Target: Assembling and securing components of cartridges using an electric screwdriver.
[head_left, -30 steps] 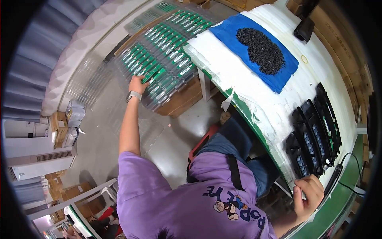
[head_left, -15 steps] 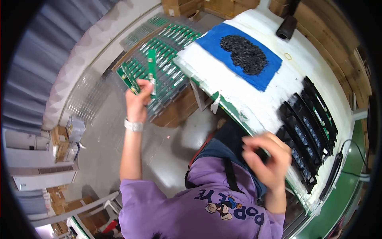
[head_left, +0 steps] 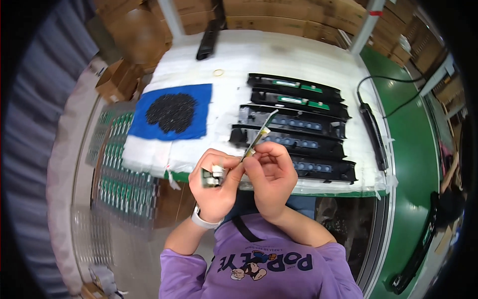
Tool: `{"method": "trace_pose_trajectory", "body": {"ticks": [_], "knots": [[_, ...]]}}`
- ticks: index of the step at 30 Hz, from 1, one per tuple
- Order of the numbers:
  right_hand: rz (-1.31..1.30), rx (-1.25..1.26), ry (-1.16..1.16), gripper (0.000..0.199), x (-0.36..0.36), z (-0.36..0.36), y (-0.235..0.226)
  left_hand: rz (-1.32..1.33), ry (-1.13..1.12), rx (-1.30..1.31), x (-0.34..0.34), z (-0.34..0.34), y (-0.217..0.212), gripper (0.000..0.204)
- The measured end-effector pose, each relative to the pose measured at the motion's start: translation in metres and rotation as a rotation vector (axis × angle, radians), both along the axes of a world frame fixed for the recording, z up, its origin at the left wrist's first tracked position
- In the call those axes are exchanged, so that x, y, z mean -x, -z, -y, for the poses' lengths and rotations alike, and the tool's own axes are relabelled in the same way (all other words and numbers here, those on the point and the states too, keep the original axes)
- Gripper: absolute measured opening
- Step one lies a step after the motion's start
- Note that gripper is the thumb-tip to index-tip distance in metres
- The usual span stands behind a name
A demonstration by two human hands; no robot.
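My left hand (head_left: 213,193) is closed around several short green circuit boards (head_left: 211,177), whose white connectors show at the palm. Between both hands, above the table's front edge, a narrow circuit board (head_left: 260,136) stands tilted, seen almost edge-on. My right hand (head_left: 273,180) pinches its lower end, with the left fingertips meeting it there. Beyond the hands lies a row of long black plastic housings (head_left: 291,128). The two farthest hold green and white boards (head_left: 318,105); the nearer ones show rows of bluish round lenses (head_left: 311,166).
Left on the white-covered table (head_left: 224,94), a blue cloth (head_left: 201,94) bears a heap of small black pieces (head_left: 172,113). A corded black pen-shaped tool (head_left: 371,132) lies at the right edge. Clear trays of circuit boards (head_left: 124,192) stand lower left. Cardboard boxes (head_left: 279,22) line the back.
My view has turned from the trays at left to the table. The left hand has brought its circuit boards over the table's front edge, and the right hand has closed on one of them.
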State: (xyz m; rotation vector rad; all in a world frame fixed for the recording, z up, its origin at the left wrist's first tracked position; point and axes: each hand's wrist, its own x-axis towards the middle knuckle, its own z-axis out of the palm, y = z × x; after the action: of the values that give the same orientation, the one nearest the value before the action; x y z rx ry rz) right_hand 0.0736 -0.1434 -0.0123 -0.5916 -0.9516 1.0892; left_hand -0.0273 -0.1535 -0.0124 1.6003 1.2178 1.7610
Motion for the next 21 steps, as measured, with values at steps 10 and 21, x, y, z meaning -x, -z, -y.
{"method": "trace_pose_trajectory", "body": {"ticks": [10, 21], "knots": [[0.389, -0.062, 0.233, 0.011, -0.102, -0.039, -0.027, 0.082, 0.429, 0.263, -0.032, -0.058, -0.029, 0.013], [1.387, -0.114, 0.111, 0.006, -0.149, -0.115, -0.01, 0.452, 0.627, 0.61, 0.013, -0.16, -0.019, 0.038]]}}
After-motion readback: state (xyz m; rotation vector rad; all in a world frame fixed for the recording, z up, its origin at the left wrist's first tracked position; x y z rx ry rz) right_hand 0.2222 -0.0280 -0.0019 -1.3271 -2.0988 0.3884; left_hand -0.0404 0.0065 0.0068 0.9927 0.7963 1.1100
